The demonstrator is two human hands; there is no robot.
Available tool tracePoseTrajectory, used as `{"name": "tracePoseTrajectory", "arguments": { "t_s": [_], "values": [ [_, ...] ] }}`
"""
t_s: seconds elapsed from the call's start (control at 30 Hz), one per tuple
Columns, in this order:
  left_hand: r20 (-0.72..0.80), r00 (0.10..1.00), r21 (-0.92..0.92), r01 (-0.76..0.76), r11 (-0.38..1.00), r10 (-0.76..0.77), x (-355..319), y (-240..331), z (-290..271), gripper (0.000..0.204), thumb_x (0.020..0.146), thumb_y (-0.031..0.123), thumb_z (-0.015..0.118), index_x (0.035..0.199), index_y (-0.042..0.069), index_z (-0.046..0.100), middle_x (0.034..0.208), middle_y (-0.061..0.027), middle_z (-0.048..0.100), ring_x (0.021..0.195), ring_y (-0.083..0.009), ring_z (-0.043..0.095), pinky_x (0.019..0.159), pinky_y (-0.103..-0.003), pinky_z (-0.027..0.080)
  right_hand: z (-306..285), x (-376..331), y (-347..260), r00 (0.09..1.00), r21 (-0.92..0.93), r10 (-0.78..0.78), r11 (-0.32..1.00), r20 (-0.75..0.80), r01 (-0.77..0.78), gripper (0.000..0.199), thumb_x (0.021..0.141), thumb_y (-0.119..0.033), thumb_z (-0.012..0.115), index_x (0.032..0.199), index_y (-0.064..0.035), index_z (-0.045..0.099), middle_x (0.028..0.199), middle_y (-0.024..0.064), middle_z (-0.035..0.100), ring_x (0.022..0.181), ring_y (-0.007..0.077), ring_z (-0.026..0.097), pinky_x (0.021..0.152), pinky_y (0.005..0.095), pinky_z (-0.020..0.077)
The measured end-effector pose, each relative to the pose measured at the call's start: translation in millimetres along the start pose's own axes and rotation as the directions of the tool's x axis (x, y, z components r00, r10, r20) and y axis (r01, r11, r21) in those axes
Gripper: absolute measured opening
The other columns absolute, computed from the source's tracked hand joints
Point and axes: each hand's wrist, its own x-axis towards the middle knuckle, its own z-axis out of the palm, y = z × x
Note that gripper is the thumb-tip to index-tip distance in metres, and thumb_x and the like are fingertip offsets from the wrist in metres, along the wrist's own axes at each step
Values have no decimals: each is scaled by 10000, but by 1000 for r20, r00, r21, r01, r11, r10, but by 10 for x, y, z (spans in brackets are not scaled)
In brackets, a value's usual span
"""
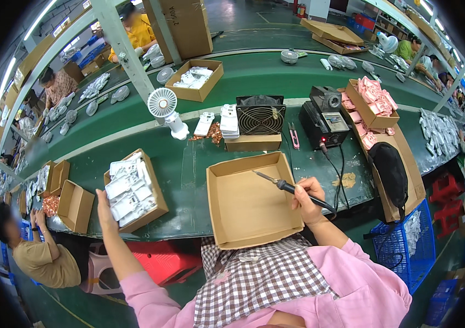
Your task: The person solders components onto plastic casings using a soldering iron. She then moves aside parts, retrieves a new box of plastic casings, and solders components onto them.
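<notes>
At the far left edge of the green counter (189, 164), a seated person in a tan shirt (41, 257) is bending over beside small open cartons, one holding coppery parts (51, 205). Just right of them, the left hand (105, 210) is reaching into a cardboard box of white plastic parts (130, 188), its grip lying against the near edge of the pile; whether the fingers are closing on a piece cannot be told. Behind that box a small white desk fan (166, 109) is standing upright, with white parts (228, 120) stacked beside it and a black-grilled extraction fan (260, 116) sitting on a low carton. In the middle, an empty shallow cardboard tray (232, 208) is resting at the counter's near edge, overhanging the checked apron. The right hand (308, 202) is wrapping its grip around the black handle of a soldering iron (290, 187), whose tip is pointing left over the tray's far right corner. Further right, a black soldering station (324, 117) is sitting with its cable trailing forward, and a box of pink parts (372, 98) is lying beyond it
</notes>
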Motion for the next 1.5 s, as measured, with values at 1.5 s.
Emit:
{"name": "tracePoseTrajectory", "arguments": {
  "t_s": [1.5],
  "values": [
    [392, 920, 886, -376, 271, -6, -779, 408, 1971, 422, 744, 193, 694, 1076, -38, 574, 1021, -237, 633, 943, -351, 618, 819, -386, 467, -235, -8, -46, 993, 51, 86, 995, -77, -82, 149, 909, -138, 540, 834, -50, 445, 637, 38, 483, 447, 62, 415, 421, 182, 324]
  ]
}}
